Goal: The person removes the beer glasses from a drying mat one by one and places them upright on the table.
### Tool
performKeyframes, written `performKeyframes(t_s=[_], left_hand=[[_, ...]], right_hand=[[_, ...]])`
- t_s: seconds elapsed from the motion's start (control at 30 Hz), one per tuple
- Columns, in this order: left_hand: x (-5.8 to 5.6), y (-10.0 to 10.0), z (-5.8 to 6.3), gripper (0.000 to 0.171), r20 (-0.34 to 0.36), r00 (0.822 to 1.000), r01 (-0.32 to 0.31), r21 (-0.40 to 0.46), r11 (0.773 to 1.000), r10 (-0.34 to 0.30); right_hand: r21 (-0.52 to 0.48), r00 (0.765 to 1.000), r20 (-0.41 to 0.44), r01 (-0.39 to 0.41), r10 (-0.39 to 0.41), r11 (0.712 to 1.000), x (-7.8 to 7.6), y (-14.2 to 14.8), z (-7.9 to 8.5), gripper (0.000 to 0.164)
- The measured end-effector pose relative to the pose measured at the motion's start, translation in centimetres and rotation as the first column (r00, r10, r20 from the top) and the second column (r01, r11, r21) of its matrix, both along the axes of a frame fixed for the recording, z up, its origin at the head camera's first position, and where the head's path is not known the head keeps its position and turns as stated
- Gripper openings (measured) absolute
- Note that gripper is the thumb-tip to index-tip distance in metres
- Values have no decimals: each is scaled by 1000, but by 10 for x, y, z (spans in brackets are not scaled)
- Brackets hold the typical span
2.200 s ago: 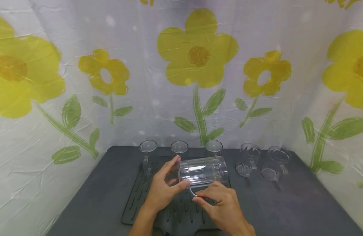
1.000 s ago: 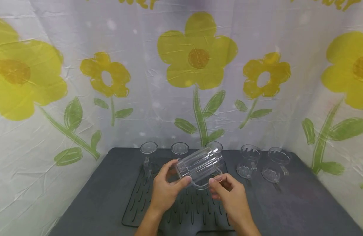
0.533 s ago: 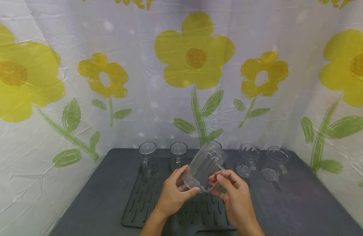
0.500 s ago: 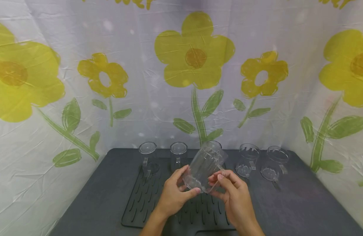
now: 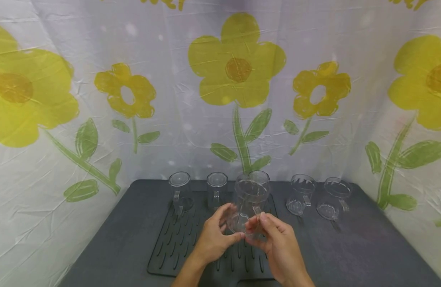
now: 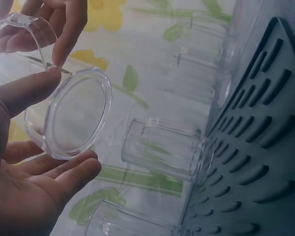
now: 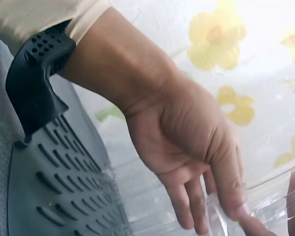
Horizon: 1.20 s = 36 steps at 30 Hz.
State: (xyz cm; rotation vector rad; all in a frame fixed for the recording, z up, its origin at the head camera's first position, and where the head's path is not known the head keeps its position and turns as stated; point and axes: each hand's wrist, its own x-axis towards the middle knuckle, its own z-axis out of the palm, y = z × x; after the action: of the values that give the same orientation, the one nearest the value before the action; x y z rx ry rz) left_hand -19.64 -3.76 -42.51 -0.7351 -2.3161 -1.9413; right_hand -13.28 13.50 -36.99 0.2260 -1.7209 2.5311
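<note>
A clear mug [image 5: 247, 195] is held above the dark ridged mat, nearly upright with its open rim up in the head view. My left hand [image 5: 214, 239] grips it low down, thumb on one side and fingers on the other; the left wrist view shows its round base [image 6: 104, 93] between them. On the handle side, my right hand [image 5: 277, 243] pinches the mug's handle [image 5: 257, 213] between thumb and fingers. In the right wrist view only the mug's edge [image 7: 217, 221] shows by the right thumb.
The ridged drying mat [image 5: 166, 255] lies on a dark table [image 5: 109, 239]. Along its back stand clear mugs, apparently upside down: one left [image 5: 179, 195], one middle [image 5: 217, 191], one partly hidden behind the held mug. Two upright mugs [image 5: 300, 195] stand right of the mat. A flowered curtain [image 5: 184, 127] hangs behind.
The mug has turned from lying sideways, through a tilt, to nearly upright. Both hands have turned with it, and the right hand has stayed at the handle. The other mugs have not moved.
</note>
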Motion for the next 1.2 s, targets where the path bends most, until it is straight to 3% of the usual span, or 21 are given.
performKeyframes(t_s=[0.43, 0.97, 1.2], left_hand=[[-5, -4, -2, 75, 6, 1000, 8, -52, 999, -8], [-3, 4, -7, 83, -32, 999, -11, -26, 1000, 10], [-2, -5, -6, 81, -48, 999, -14, 1, 1000, 14]], right_hand=[[45, 998, 65, 16, -19, 999, 2, -3, -1, 27], [144, 990, -96, 118, -105, 983, 3, -8, -3, 33], [224, 982, -105, 178, -158, 958, 5, -2, -2, 33]])
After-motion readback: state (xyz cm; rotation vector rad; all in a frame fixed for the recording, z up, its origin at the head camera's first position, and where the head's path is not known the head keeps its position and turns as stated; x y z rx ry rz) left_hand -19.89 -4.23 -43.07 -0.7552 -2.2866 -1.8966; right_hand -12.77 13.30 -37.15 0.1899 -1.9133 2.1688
